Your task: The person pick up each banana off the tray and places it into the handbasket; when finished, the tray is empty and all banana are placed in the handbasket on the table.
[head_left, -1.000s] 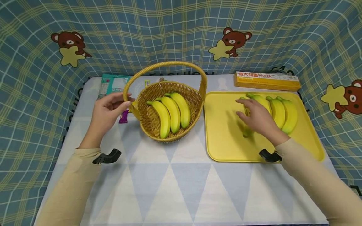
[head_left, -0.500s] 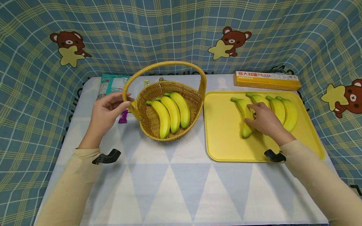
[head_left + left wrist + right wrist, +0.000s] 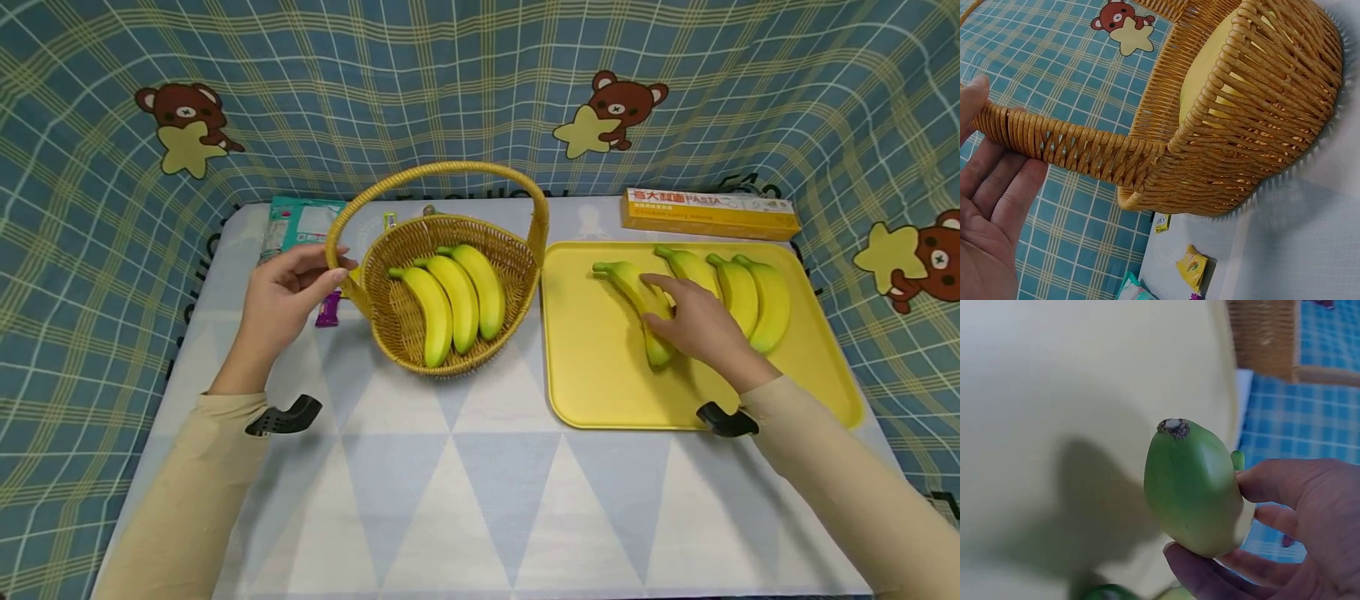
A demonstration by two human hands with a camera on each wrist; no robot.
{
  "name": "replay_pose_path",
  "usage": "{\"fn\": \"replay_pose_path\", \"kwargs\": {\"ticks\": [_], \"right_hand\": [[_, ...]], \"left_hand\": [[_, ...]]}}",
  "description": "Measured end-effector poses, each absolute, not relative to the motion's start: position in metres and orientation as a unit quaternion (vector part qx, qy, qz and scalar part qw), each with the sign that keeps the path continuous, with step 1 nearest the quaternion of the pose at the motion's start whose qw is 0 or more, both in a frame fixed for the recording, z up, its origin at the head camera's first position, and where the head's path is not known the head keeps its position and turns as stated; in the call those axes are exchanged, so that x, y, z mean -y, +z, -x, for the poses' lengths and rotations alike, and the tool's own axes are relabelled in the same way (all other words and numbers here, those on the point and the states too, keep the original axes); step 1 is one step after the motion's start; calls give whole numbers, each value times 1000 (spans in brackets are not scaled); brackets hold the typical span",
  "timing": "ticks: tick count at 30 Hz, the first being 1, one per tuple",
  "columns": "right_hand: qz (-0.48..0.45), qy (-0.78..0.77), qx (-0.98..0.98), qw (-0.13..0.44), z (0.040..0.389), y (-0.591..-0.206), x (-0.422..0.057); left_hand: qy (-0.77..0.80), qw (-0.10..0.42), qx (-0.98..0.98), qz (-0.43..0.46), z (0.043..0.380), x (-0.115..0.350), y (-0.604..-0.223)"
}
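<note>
Apparently picking: pinching banana [image 3: 634,289] at frame right with right hand [image 3: 699,323], basket handle [image 3: 1085,144] with left hand [image 3: 281,293]; lift clear next.

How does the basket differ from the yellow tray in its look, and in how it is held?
The basket is woven and golden brown; the tray is smooth and plain yellow. The basket is deep, with a tall arched handle; the tray is flat, with a low rim. The left hand holds the basket by its handle, while no hand grips the tray. Both carry bananas.
</note>
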State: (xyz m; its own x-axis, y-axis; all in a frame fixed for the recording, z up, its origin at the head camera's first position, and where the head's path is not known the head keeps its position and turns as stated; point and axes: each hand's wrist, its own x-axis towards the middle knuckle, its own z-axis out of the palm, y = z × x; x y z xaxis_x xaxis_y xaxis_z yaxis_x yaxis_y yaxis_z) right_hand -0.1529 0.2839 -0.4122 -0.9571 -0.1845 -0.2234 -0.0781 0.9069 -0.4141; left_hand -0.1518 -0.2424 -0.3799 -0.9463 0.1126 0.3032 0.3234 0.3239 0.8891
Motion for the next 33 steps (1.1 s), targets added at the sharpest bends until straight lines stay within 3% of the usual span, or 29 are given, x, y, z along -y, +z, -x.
{"fn": "replay_pose_path", "kwargs": {"ticks": [16,33], "right_hand": [[202,-214,-953,67,119,-337,-226],[266,-215,-933,112,190,-360,-92]], "left_hand": [[-570,93,804,142,152,243,-380],[-565,89,809,133,153,243,-379]]}}
